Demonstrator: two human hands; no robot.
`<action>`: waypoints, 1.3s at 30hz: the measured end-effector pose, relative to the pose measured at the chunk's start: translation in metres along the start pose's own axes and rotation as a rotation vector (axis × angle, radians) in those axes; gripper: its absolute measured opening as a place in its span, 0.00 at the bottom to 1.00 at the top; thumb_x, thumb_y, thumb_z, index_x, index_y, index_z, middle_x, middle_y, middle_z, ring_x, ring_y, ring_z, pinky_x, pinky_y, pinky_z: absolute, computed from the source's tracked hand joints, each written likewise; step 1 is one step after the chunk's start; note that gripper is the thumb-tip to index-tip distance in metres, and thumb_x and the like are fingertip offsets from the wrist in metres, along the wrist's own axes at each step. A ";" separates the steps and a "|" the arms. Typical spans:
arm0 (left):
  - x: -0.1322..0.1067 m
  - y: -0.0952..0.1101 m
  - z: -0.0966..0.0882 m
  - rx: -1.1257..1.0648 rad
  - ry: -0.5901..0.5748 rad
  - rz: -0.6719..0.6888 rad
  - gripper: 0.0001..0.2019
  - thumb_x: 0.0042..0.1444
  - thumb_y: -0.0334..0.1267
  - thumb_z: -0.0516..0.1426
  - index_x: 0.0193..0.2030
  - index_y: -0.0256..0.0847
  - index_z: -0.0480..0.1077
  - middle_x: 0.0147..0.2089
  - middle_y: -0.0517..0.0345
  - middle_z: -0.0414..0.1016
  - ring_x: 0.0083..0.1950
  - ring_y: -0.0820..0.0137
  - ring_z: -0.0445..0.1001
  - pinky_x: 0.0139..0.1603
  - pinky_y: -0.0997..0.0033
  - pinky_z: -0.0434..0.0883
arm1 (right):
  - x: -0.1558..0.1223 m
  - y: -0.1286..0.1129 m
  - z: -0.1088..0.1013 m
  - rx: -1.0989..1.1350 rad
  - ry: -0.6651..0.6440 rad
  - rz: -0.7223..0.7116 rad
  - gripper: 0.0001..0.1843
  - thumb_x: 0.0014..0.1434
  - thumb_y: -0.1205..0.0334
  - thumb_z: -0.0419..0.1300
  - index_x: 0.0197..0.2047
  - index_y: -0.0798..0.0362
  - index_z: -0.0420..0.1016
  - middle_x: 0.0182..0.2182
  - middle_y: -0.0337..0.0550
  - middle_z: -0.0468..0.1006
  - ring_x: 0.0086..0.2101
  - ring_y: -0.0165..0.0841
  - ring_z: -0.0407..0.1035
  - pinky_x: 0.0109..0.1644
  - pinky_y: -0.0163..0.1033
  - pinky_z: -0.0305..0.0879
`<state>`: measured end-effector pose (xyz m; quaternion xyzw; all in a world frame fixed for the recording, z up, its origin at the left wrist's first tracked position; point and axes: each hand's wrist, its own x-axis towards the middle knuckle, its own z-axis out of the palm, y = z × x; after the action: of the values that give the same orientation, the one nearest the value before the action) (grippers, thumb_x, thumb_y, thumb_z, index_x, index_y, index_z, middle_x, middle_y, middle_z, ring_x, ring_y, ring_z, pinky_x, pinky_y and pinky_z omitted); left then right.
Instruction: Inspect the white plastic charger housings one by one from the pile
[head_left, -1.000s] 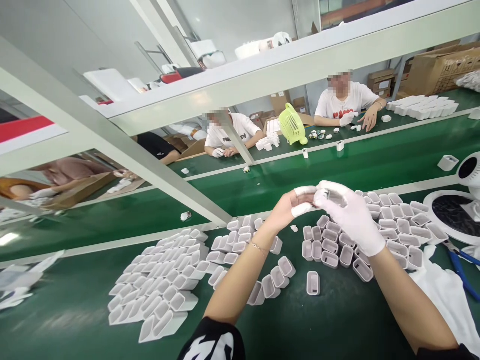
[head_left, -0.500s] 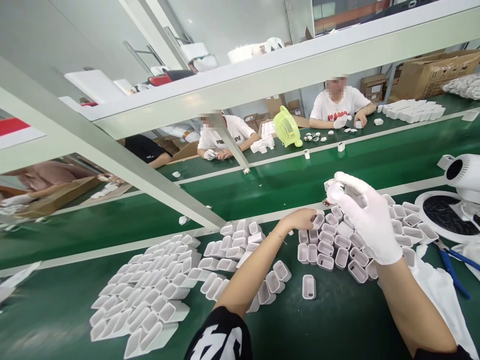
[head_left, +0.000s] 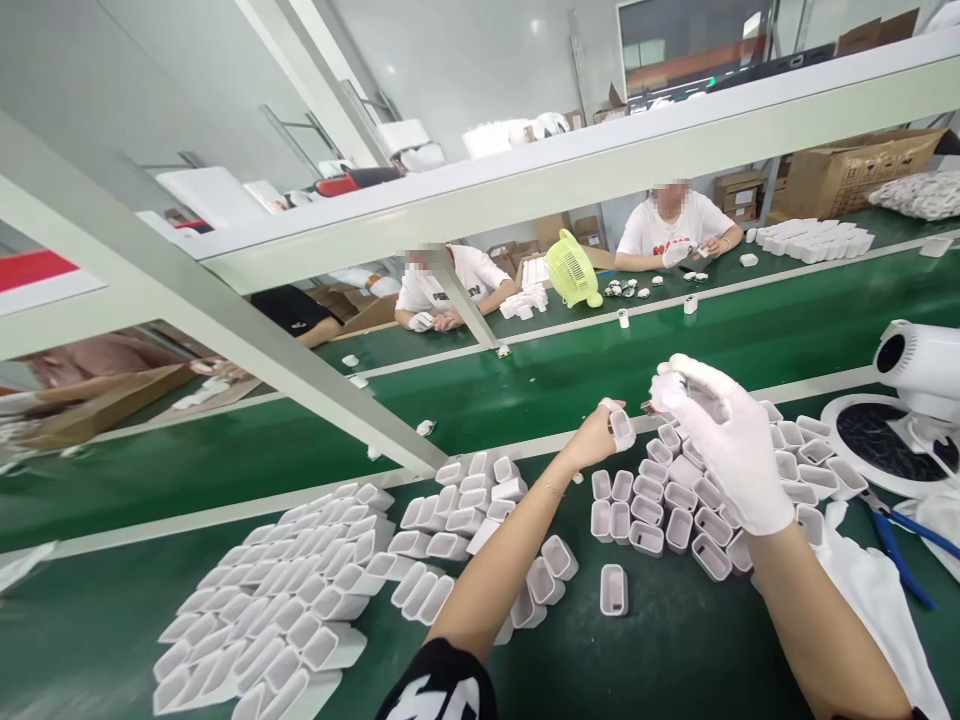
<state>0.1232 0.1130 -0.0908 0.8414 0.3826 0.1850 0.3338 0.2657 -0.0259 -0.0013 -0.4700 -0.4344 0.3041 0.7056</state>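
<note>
My left hand (head_left: 600, 435), bare except for white finger cots, is raised above the green table and pinches a small white plastic shell (head_left: 622, 428). Just to its right my right hand (head_left: 724, 430), in a white glove, is closed on a small part (head_left: 667, 392) that I cannot make out clearly. Both hands hover over a cluster of open white shells (head_left: 675, 495) standing in rows. One shell (head_left: 613, 589) stands alone in front of that cluster. The two hands are a few centimetres apart.
A large heap of white shells (head_left: 300, 590) lies at the left, a smaller group (head_left: 472, 490) in the middle. A white fan on a round base (head_left: 885, 440), blue-handled pliers (head_left: 900, 540) and white cloth (head_left: 870, 590) sit at right. Other people work across the green belt (head_left: 600, 360).
My left hand dropped to the shell cluster, picked up one shell and rose with it toward my right hand. My right hand stayed raised, holding its part.
</note>
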 end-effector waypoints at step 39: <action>-0.132 0.070 -0.052 0.103 0.506 0.717 0.23 0.60 0.36 0.59 0.62 0.44 0.61 0.52 0.49 0.71 0.50 0.63 0.70 0.48 0.62 0.70 | -0.036 0.004 0.019 -0.083 -0.668 -0.254 0.43 0.53 0.46 0.68 0.68 0.38 0.56 0.57 0.43 0.72 0.59 0.46 0.64 0.63 0.56 0.60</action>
<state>0.0461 0.0000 -0.0117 0.8647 0.1449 0.4700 0.1022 0.2330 -0.0471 -0.0139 -0.3155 -0.7079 0.3329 0.5371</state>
